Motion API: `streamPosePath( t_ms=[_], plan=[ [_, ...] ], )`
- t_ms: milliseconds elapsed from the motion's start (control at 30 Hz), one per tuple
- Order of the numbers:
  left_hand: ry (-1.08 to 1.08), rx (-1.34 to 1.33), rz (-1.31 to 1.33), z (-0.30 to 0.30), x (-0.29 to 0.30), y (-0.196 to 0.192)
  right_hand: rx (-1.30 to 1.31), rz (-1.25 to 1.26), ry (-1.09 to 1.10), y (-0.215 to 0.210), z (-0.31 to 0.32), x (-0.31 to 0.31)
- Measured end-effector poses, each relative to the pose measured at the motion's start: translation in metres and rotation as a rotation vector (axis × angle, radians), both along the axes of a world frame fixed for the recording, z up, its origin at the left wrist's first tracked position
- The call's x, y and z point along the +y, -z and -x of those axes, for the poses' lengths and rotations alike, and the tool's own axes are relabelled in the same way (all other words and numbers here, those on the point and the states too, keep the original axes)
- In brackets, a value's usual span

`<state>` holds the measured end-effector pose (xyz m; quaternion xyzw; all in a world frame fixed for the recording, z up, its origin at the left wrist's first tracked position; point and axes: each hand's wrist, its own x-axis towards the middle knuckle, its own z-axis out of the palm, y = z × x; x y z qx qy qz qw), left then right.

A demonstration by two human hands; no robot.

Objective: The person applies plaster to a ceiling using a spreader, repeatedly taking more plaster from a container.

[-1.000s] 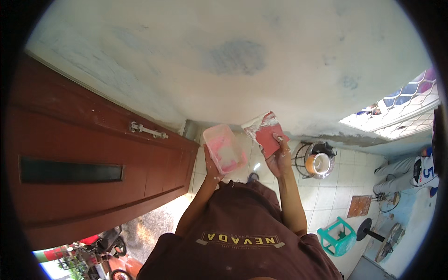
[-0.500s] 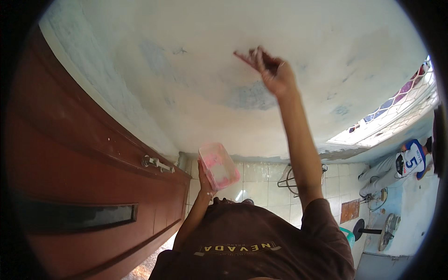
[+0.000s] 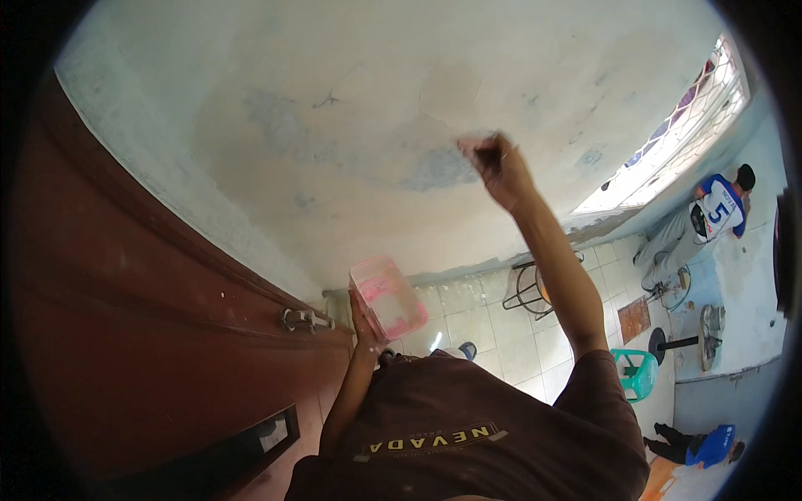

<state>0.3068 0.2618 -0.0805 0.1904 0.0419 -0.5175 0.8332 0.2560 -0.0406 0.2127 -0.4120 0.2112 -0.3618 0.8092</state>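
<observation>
A pink translucent rectangular plastic tub (image 3: 389, 297) is in my left hand (image 3: 365, 324), whose fingers wrap its left side and underside. Pale paste or residue coats the inside, with bright pink showing through. My right hand (image 3: 499, 169) is raised in front of the wall (image 3: 351, 200), its fingers curled together and smeared with something pale. Whether a thin tool sits between them is too blurred to tell. Beige and grey-blue patches mark the wall, and a curved damp-looking outline lies above this hand.
A brown door (image 3: 167, 326) with a metal handle (image 3: 307, 320) stands on the left. A metal-framed stool (image 3: 528, 292) is by the wall. Right of me are a green plastic stool (image 3: 637, 376), a pedestal fan (image 3: 710, 338), a latticed window (image 3: 668, 142) and two people (image 3: 720, 209).
My right hand has come down and slightly right, its fingers more curled. The view has turned, bringing the green stool and a second person in blue into sight. The tub stays in my left hand.
</observation>
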Motion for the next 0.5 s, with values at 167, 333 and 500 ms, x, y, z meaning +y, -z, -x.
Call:
streamPosePath(
  t_ms=[167, 333, 500],
  plan=[
    [0.008, -0.007, 0.002, -0.001, 0.003, -0.007, -0.023, 0.017, 0.012, 0.028, -0.007, -0.045],
    [0.012, 0.024, 0.021, -0.011, 0.008, 0.007, -0.248, -0.087, -0.209, -0.128, -0.057, -0.026],
    [0.054, 0.045, 0.006, -0.007, 0.010, 0.020, -0.443, 0.157, -0.105, -0.233, -0.066, 0.009]
  ],
)
